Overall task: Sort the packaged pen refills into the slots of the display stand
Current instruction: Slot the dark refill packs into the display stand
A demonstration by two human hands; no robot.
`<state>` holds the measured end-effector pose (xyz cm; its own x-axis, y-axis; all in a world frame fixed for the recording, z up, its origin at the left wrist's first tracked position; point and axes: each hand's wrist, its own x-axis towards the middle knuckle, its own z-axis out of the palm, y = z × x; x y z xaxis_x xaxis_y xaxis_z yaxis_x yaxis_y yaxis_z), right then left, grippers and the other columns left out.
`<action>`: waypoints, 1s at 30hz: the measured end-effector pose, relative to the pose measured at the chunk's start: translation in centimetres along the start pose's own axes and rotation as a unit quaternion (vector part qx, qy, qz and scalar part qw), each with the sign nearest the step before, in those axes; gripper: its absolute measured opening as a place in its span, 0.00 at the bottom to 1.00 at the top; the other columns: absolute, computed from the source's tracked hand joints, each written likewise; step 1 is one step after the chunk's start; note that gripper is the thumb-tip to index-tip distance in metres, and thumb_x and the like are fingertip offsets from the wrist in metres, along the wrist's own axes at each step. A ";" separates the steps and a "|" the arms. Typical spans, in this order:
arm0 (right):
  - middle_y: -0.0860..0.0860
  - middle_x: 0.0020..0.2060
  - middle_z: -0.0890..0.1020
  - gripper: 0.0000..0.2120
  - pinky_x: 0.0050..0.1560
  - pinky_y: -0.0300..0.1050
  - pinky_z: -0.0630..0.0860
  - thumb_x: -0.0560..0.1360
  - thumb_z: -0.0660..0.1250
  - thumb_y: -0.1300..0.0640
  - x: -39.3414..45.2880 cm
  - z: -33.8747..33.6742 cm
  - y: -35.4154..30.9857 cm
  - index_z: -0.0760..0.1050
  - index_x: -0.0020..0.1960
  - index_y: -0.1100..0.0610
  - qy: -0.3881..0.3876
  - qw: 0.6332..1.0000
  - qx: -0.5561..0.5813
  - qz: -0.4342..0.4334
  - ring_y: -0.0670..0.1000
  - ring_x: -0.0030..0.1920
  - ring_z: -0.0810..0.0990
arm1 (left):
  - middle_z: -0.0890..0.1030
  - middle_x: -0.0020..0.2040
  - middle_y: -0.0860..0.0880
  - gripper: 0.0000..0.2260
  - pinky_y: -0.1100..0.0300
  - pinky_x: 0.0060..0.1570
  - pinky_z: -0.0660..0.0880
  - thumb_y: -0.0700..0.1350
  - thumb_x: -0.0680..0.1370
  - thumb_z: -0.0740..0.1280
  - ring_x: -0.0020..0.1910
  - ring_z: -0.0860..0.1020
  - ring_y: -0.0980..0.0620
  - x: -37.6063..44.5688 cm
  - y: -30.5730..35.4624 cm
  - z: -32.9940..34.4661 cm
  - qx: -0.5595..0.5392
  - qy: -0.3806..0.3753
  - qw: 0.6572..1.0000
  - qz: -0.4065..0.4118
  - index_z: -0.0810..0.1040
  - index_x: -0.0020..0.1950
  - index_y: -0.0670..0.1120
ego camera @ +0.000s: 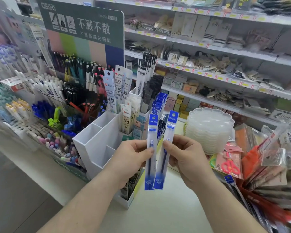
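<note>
My left hand (133, 157) pinches one blue-topped refill packet (151, 158) upright. My right hand (183, 158) pinches a second blue refill packet (165, 155) right beside it; the two packets nearly touch at their lower ends. Both are held in front of the white display stand (97, 142), whose near left slots show nothing inside. The slots behind hold white 0.5 refill packs (115, 91), black packs (144, 73) and blue packs (159, 105).
A stack of clear scalloped plastic trays (208, 130) stands to the right on the counter (166, 212). A heap of packaged goods, with red scissors (230, 165), lies at the far right. Pen racks (45, 98) fill the left. Shelves of goods run behind.
</note>
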<state>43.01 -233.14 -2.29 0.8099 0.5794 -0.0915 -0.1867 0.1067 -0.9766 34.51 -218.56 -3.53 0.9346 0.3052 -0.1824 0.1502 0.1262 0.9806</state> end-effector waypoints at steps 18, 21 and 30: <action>0.54 0.29 0.81 0.05 0.29 0.39 0.74 0.76 0.69 0.68 4.4 -0.7 -0.6 0.80 0.42 0.61 0.088 0.994 -0.063 -0.025 0.47 0.27 0.77 | 0.80 0.51 0.60 0.27 0.69 0.45 0.79 0.40 0.74 0.72 0.43 0.80 0.67 0.1 0.5 -1.3 0.136 0.079 0.982 0.105 0.70 0.63 0.67; 0.51 0.32 0.83 0.05 0.39 0.42 0.80 0.76 0.71 0.65 7.7 -2.2 -1.3 0.80 0.43 0.58 0.174 0.981 -0.062 -0.056 0.49 0.33 0.82 | 0.82 0.48 0.60 0.19 0.69 0.46 0.78 0.46 0.68 0.71 0.45 0.80 0.66 0.4 0.8 -1.8 0.094 0.106 0.983 0.116 0.76 0.56 0.60; 0.49 0.37 0.85 0.10 0.48 0.55 0.82 0.74 0.74 0.59 15.9 -0.8 2.1 0.79 0.36 0.48 0.186 0.944 -0.250 -0.106 0.58 0.44 0.84 | 0.83 0.46 0.59 0.16 0.71 0.47 0.76 0.38 0.75 0.72 0.47 0.81 0.64 1.1 0.3 -2.0 0.113 0.090 0.985 0.098 0.78 0.53 0.59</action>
<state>55.93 -224.40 -5.96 0.9564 0.2534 0.1449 0.2120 -0.2614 -0.9417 34.90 -216.30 -3.55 0.8836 0.4677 0.0217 0.0595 -0.1582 0.9856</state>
